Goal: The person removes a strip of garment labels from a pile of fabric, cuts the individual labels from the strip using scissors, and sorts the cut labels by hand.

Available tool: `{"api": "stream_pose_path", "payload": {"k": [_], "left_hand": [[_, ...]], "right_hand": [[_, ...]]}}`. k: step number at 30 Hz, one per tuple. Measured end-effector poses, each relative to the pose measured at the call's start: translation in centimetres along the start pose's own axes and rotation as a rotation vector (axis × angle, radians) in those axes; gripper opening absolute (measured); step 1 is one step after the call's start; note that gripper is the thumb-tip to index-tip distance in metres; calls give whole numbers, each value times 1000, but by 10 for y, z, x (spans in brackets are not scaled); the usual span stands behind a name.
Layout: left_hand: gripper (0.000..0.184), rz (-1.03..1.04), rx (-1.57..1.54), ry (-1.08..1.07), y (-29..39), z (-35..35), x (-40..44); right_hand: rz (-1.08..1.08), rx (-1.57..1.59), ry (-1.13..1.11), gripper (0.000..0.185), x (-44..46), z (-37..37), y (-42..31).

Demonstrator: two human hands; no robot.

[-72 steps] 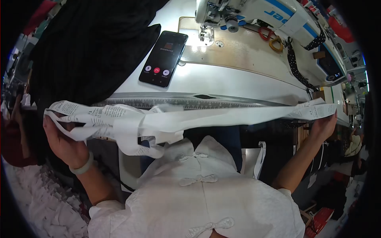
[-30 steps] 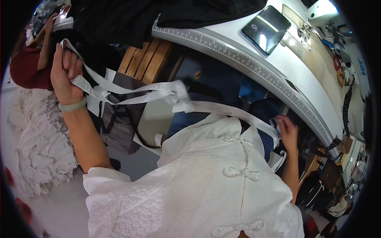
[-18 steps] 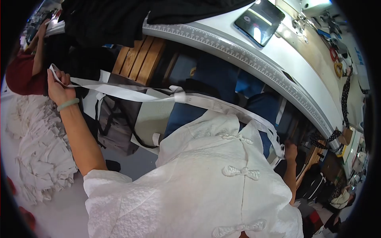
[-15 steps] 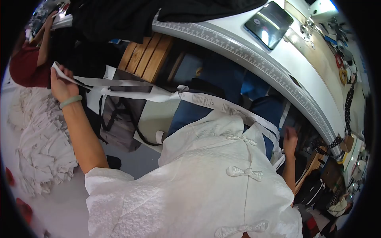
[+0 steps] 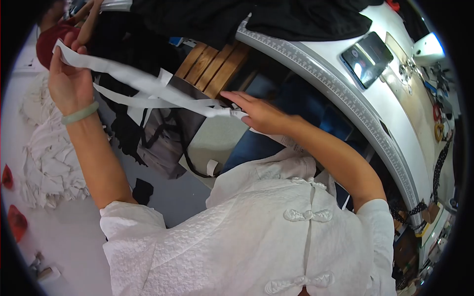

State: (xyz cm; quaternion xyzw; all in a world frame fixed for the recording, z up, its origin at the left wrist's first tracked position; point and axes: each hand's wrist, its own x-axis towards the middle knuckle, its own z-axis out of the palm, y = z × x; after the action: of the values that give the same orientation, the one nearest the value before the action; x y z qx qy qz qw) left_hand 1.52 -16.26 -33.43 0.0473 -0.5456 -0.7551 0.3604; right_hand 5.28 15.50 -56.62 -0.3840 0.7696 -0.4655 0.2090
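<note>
Nearest is a white shirt [image 5: 237, 232] with knotted buttons, cut off at the bottom. Above the lap, two hands are on a long white strip [image 5: 116, 70]. The left hand [image 5: 71, 79], with a pale green bracelet [image 5: 80, 113] on its wrist, pinches one end up high. The right hand [image 5: 249, 111] is at the middle of the strip. It is a bit blurry and hides that part, so I cannot tell how tight its fingers are. Under the right wrist, more white strip peeks out with tiny marks, too small to read.

Past the strip is a gray bag [image 5: 168, 153] with black straps; its inside is hidden. A heap of white cloth [image 5: 54, 153] lies to the left. Wooden slats [image 5: 210, 66] show beyond the right hand, partly covered.

A ruler [image 5: 321, 69] runs along the edge of the white surface [image 5: 323, 49], its numbers too small to read. The phone [image 5: 366, 60] on top has a shine over its screen. Black cloth [image 5: 306, 19] is cut off at the top. Far left, another person in a red top [image 5: 49, 42] is partly hidden.
</note>
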Motion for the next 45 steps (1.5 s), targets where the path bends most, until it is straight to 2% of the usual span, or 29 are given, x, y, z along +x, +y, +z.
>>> {"api": "stream_pose_path", "payload": {"k": [2, 6, 8, 9, 10, 11, 13, 15, 16, 18, 20, 21, 23, 24, 26, 27, 28, 29, 30, 31, 32, 34, 37, 38, 40, 41, 43, 45], "left_hand": [[27, 22, -29, -52, 21, 8, -2], [29, 95, -150, -198, 49, 15, 4], [33, 61, -139, -477, 59, -9, 31], [34, 188, 42, -283, 61, 6, 30], [35, 310, 223, -91, 62, 20, 27], [40, 339, 351, -21, 61, 28, 21], [41, 288, 401, -15, 61, -9, 59], [43, 247, 425, -5, 56, -50, 93], [44, 232, 422, 2, 49, -67, 103], [45, 192, 397, 40, 33, -92, 115], [45, 174, 454, 110, 16, -99, 114], [45, 162, 462, 124, 6, -107, 118], [47, 132, 506, 129, -10, -132, 137], [48, 127, 485, 170, -20, -145, 147], [48, 10, 505, 239, -30, -172, 158], [48, 35, 483, 223, -40, -205, 179], [49, -18, 474, 283, -38, -186, 149], [51, 34, 498, 293, -42, -193, 139], [49, 44, 533, 382, -52, -241, 164], [39, -34, 450, 245, -59, -337, 213], [34, -6, 505, 384, -69, -346, 200], [30, 39, 582, 613, -80, -355, 169], [32, -23, 864, 749, -92, -360, 120], [32, -88, 1063, 787, -96, -352, 99], [34, -364, 1687, 831, -107, -303, 52], [35, -460, 1954, 797, -115, -274, 30], [36, -280, 2076, 516, -148, -246, 6], [30, 314, 1777, 22, -212, -266, -3]], "right_hand": [[9, 7, -20, 82, 22, 11, 3], [87, 219, -244, 69, 31, 10, -26], [88, 325, -333, 59, 28, 13, -31], [-199, 204, -86, 42, 23, 23, -22], [-232, 147, -41, 38, 10, 23, -8], [-264, 89, 4, 35, -4, 11, -11], [56, 184, 11, 33, -45, -17, -24], [161, 192, 154, 34, -93, -40, -35], [151, 100, 221, 35, -120, -51, -35], [284, 13, 334, 34, -169, -64, -45], [428, -152, 435, 29, -218, -69, -54], [459, -171, 468, 27, -241, -74, -60], [572, -105, 669, 23, -293, -74, -61], [625, -138, 685, 17, -310, -80, -70], [653, -267, 830, 16, -356, -73, -65], [642, -133, 1037, 18, -375, -66, -67], [616, 6, 1239, 20, -391, -59, -68], [579, 151, 1436, 22, -409, -51, -65], [455, 145, 1539, 23, -441, -47, -52], [447, 168, 1669, 23, -459, -46, -50], [433, 188, 1800, 25, -476, -44, -49], [450, 207, 1904, 26, -520, -35, -40], [400, 320, 2000, 27, -558, -21, -31], [372, 368, 2018, 27, -564, -18, -30], [415, 387, 2029, 29, -574, -11, -23], [409, 383, 1990, 29, -582, -8, -17], [366, 405, 1936, 30, -582, -9, -15], [369, 385, 1956, 30, -580, -12, -16]]}}
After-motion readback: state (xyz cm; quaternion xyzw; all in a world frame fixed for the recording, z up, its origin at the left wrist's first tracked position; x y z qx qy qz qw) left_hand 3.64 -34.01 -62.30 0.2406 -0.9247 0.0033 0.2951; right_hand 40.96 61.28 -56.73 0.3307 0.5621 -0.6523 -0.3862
